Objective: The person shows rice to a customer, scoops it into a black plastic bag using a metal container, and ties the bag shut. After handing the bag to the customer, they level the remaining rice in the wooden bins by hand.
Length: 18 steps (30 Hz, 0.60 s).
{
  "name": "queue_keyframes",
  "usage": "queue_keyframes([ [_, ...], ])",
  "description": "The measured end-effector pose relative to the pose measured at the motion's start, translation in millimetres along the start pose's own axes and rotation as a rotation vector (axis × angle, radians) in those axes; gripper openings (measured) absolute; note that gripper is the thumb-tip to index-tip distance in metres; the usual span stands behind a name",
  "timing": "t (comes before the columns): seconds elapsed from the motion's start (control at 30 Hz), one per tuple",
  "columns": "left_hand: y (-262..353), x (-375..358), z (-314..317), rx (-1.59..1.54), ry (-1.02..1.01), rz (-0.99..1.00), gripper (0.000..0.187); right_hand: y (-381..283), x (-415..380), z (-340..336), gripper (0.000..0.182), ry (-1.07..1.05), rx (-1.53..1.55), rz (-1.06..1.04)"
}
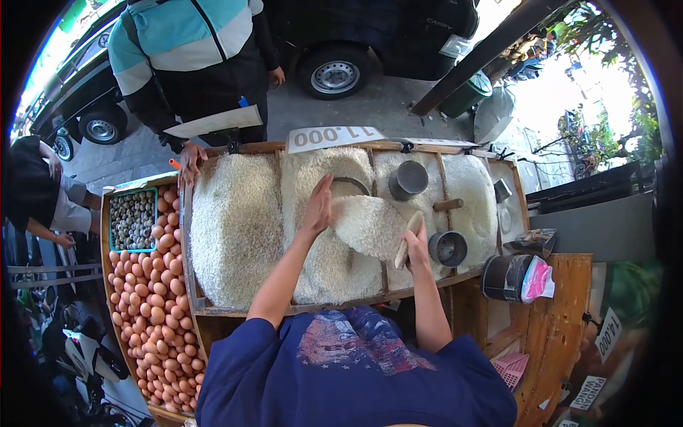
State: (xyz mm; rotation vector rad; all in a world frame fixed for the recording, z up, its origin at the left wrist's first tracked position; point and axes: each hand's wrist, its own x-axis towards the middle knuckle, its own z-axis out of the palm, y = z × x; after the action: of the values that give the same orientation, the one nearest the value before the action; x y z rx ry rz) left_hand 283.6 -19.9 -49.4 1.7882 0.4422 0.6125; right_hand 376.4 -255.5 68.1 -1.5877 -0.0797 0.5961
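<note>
My right hand (417,245) is wrapped round the pale handle (407,238) of a scoop heaped with white rice (371,224). The scoop is held over the second and third compartments of the wooden rice bin (249,311). My left hand (319,206) is beside the heap on its left, fingers stretched out and together, palm turned toward the rice. Behind the scoop, the curved rim of a round container (351,183) shows, partly sunk in the rice. The scoop's body is hidden under the rice.
Grey metal cups (408,180) (447,249) sit in the rice to the right. Brown eggs (151,306) and a basket of small speckled eggs (133,219) lie at left. A person (193,67) stands across, one hand on the bin's corner. Price signs (334,137) line the back edge.
</note>
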Motion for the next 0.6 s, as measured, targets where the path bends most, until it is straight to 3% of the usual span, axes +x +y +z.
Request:
queue_keyframes([
  [0.2, -2.2, 20.5, 0.6, 0.452, -0.13, 0.229, 0.049, -10.4, 24.6, 2.3, 0.051, 0.0, -0.118, -0.101],
  [0.4, 1.0, 33.4, 2.6, 0.483, -0.176, 0.355, 0.052, -27.2, 20.0, -24.7, 0.054, 0.049, -0.131, -0.08],
  [0.6, 9.3, 32.9, -2.2, 0.392, -0.232, 0.383, 0.052, -34.5, 31.7, 4.9, 0.06, 0.069, -0.293, -0.145],
])
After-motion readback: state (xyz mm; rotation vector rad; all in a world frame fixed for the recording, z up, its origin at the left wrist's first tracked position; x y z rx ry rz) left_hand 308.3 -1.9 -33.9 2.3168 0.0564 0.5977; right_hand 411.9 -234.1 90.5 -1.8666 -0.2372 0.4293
